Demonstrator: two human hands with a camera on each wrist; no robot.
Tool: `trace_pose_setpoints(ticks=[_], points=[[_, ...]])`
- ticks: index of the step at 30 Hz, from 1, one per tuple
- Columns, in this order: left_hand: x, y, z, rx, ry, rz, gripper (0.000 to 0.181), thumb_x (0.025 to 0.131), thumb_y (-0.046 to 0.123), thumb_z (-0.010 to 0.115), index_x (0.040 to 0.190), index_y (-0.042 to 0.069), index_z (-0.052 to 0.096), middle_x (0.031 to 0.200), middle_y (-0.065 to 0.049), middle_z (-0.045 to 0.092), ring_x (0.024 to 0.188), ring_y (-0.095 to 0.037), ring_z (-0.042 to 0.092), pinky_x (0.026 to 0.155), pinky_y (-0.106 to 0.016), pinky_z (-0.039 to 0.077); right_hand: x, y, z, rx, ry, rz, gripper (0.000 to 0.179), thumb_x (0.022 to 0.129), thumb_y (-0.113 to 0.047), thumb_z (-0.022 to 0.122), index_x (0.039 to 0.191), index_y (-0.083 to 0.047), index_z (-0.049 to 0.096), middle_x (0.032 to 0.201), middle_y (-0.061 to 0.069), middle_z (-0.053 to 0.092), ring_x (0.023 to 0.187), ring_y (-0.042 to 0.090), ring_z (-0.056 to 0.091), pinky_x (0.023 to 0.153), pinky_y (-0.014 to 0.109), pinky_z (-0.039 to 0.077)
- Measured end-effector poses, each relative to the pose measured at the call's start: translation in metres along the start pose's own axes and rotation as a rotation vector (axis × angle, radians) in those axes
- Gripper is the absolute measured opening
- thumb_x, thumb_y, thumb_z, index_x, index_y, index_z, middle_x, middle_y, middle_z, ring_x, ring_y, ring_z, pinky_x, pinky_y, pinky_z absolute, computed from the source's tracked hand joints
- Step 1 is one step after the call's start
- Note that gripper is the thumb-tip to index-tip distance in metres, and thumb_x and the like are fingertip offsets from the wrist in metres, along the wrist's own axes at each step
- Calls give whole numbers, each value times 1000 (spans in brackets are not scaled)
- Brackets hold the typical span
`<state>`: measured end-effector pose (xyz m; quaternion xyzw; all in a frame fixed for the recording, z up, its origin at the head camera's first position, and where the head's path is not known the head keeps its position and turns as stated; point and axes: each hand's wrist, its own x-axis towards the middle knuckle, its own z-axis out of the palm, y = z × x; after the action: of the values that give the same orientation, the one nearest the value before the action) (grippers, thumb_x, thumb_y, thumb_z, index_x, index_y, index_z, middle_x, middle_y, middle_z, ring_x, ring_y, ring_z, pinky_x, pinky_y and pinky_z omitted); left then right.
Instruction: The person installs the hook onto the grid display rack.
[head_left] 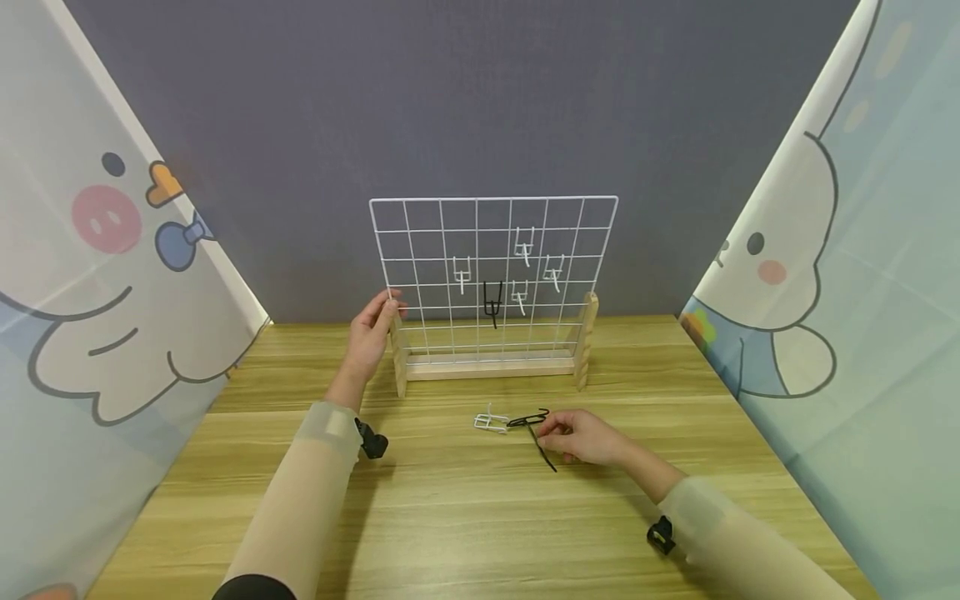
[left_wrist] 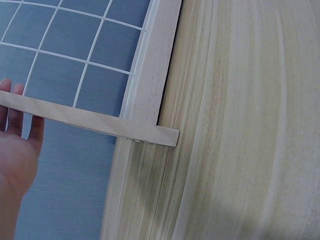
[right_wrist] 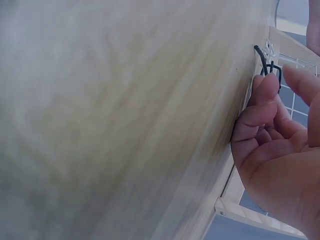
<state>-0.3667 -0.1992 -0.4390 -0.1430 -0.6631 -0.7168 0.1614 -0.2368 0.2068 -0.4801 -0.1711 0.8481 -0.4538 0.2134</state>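
Observation:
My left hand (head_left: 369, 336) holds the left wooden post (head_left: 399, 350) of an upright stand, thumb in front and fingers behind it, beside the white wire grid (head_left: 459, 317). In the left wrist view its fingers (left_wrist: 36, 131) reach round the wooden strip (left_wrist: 80, 118). Low over the table, my right hand (head_left: 581, 437) pinches a black wire hook (head_left: 542, 450) at its fingertips, the long prong slanting toward the front. The right wrist view shows black wire (right_wrist: 262, 61) between thumb and fingers. Just left of it lies a white wire hook (head_left: 491, 422).
On the grid hang several white hooks (head_left: 524, 248) and one black hook (head_left: 492, 305). A wooden base bar (head_left: 491, 367) joins the stand's posts, the right one (head_left: 585, 342) included. Printed cloths flank the wooden table (head_left: 450, 517); a dark panel (head_left: 480, 100) stands behind.

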Motion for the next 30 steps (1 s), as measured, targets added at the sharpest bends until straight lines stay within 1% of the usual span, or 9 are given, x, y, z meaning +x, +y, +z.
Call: trace_pose_setpoints(ticks=[3,7,11,14,18,21,24,27,30], points=[[1,0,0,4,1,-2,43,117,24,56,148,-6,59,115,7,79,105,-4,72,102,-22,53,0,0,1,2,-1,-3,26,108,-21,71,124,-1,74,98,4,70,77,13,61,66,25,55],[0,1,-1,5,6,-14,37,117,26,56,145,3,65,118,2,78,106,-4,72,103,-25,53,2,-1,3,-5,-14,-18,29,107,-21,72,125,1,74,98,5,73,77,11,62,66,25,55],[-1,1,-1,17,4,-20,34,117,27,56,144,8,66,115,11,78,108,-7,73,102,-24,53,3,-2,7,-1,-5,-13,28,106,-20,74,122,2,73,96,5,73,77,13,62,65,25,55],[-2,1,-1,14,10,-13,36,117,26,56,144,4,65,116,5,79,112,-16,74,101,-23,53,3,-3,9,-1,10,-4,25,105,-18,76,120,1,73,95,4,72,77,14,61,64,25,54],[-2,2,0,-7,18,-1,42,117,22,56,147,-8,60,123,-15,77,108,-14,75,104,-27,55,4,-3,10,-14,21,-7,20,104,-16,76,116,1,73,92,4,71,74,14,61,62,24,53],[-2,2,1,-11,16,1,45,117,21,56,149,-11,57,123,-14,77,106,-10,75,107,-32,54,4,-2,9,-24,26,-16,18,104,-14,75,114,1,72,91,3,70,73,14,60,61,23,53],[-1,1,1,-11,16,1,43,117,21,56,148,-8,59,121,-11,78,111,-19,75,109,-33,54,3,-2,8,-31,37,-12,18,104,-12,75,115,2,72,89,3,68,70,13,60,60,23,52],[-1,1,1,-14,17,3,41,117,20,56,148,-7,60,119,-8,79,113,-23,75,106,-29,54,2,-1,7,-38,53,2,18,103,-11,75,116,2,72,89,2,68,67,12,60,59,23,52],[0,0,2,-19,17,9,40,117,20,56,146,-8,61,116,-5,79,108,-16,76,102,-24,55,2,0,5,-42,57,8,18,103,-10,75,116,2,73,89,4,68,68,12,60,60,24,54]])
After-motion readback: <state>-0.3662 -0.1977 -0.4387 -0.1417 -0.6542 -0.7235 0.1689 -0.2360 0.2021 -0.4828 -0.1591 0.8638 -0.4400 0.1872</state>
